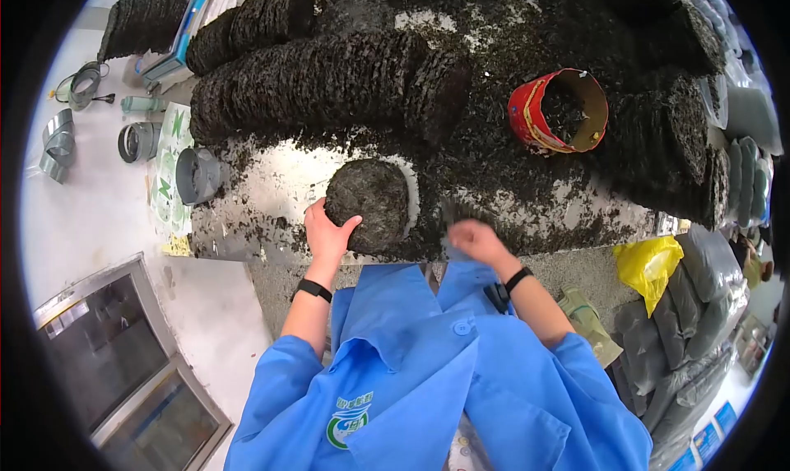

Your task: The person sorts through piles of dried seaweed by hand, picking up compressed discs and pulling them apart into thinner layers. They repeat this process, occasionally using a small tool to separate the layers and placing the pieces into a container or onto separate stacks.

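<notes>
A round, flat, dark greenish-black disc (369,201) with a rough, matted, fibrous surface is lying near the front edge of the bench (284,171), a pale crescent showing along its right side. The left hand (327,234) is spreading thumb from fingers and touching the disc's left rim. The right hand (479,241) is hanging by the front edge, right of the disc, fingers curling inward; blur is hiding whether it is holding anything. Dark flakes (494,171) are littering the bench; toward its far left corner, similar discs (313,84) are standing in rows.
</notes>
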### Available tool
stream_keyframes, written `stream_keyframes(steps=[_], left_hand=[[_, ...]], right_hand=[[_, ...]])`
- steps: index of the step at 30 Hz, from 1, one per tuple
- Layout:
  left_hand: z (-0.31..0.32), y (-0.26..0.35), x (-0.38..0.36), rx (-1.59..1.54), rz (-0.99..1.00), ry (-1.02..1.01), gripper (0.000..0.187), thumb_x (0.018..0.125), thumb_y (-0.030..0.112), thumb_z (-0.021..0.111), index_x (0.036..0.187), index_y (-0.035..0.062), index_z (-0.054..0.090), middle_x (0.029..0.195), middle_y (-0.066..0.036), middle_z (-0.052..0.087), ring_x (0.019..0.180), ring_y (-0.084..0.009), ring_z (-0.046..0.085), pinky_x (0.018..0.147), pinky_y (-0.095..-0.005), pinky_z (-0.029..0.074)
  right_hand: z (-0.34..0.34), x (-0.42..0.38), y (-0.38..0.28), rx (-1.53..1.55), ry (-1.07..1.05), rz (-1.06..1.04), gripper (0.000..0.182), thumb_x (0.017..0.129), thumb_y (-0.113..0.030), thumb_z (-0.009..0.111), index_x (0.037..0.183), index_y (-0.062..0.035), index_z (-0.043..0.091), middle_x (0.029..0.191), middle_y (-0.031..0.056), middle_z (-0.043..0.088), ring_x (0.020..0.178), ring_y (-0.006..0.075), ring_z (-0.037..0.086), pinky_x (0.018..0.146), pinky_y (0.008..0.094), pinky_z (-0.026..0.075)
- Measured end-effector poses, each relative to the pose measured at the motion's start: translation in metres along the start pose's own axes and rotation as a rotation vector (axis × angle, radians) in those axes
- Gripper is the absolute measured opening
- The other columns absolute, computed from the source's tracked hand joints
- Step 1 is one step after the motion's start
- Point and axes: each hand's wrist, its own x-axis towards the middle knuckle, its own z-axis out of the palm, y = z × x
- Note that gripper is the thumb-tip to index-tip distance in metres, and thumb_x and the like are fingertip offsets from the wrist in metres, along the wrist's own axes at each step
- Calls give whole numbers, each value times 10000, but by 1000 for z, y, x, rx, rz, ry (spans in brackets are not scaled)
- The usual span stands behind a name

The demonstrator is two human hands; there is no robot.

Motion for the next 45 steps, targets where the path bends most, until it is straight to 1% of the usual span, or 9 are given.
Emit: stream_keyframes(steps=[4, 10, 13, 22, 26, 30, 35, 38, 45], left_hand=[[-14, -26, 2, 51, 75, 17, 870, 688, 356, 936, 1351, -30, 526, 1301, -205, 562, 1241, -400, 523, 1062, -476, 447], [-23, -11, 8, 8, -17, 21, 829, 640, 291, 968, 1284, -13, 545, 1235, -207, 548, 1176, -403, 539, 1016, -470, 469], [-24, -1, 12, -35, -6, 41, 765, 640, 251, 969, 1219, 14, 528, 1214, -186, 524, 1155, -396, 545, 960, -458, 498], [-43, -2, 27, -875, -352, -255, 690, 753, 35, 858, 1348, 23, 510, 1215, -122, 537, 1041, -227, 575, 869, -339, 530], [-90, 15, 28, -1326, -415, -536, 455, 923, 178, 761, 1307, 16, 578, 1196, -97, 578, 1020, -200, 626, 790, -282, 552], [-31, -28, 27, -162, 160, -66, 673, 859, 370, 821, 1326, -43, 566, 1309, -193, 567, 1150, -313, 582, 966, -404, 514], [-17, -14, 18, 23, 112, -127, 863, 724, 348, 919, 1376, -34, 502, 1299, -196, 537, 1249, -399, 510, 1068, -460, 452], [-12, -12, 14, -28, 100, -102, 865, 715, 325, 928, 1373, -22, 487, 1292, -191, 532, 1241, -396, 513, 1057, -460, 458], [-10, -7, 11, -40, 65, -66, 832, 696, 271, 943, 1324, -37, 494, 1276, -211, 520, 1227, -401, 515, 1046, -461, 461]], right_hand=[[-27, 49, -48, 190, 444, -38, 254, 952, -89, 663, 1194, -25, 703, 1076, 74, 725, 964, 162, 685, 870, 306, 555], [31, 15, -42, 170, -370, 357, 201, 962, -176, 691, 1074, -16, 735, 954, 89, 750, 896, 163, 716, 797, 316, 577], [54, 38, -43, -5, 290, 168, 305, 904, -152, 738, 1173, -13, 703, 1089, 130, 729, 926, 176, 708, 822, 332, 580], [137, 44, -183, -711, 183, -488, 994, 601, -187, 890, 1485, -80, 450, 1578, 245, 376, 1479, 428, 356, 1230, 504, 299], [127, 31, -168, -356, 483, -553, 733, 593, 94, 732, 1305, -43, 618, 1388, 193, 610, 1347, 393, 541, 1117, 476, 450], [86, -6, -172, 24, 808, -127, 318, 875, 43, 724, 1182, -28, 678, 1185, 102, 727, 1083, 182, 680, 948, 319, 534], [23, -18, -113, 623, 978, -54, 347, 984, -172, 726, 1267, -2, 620, 1102, 67, 718, 936, 141, 659, 838, 286, 537], [11, -13, -64, -130, 1309, -19, 364, 918, -167, 785, 1197, -4, 619, 978, 66, 701, 961, 184, 648, 853, 318, 510], [128, 34, -126, -358, 537, -478, 183, 789, -95, 807, 945, -68, 715, 968, 95, 670, 944, 319, 654, 832, 415, 547]])
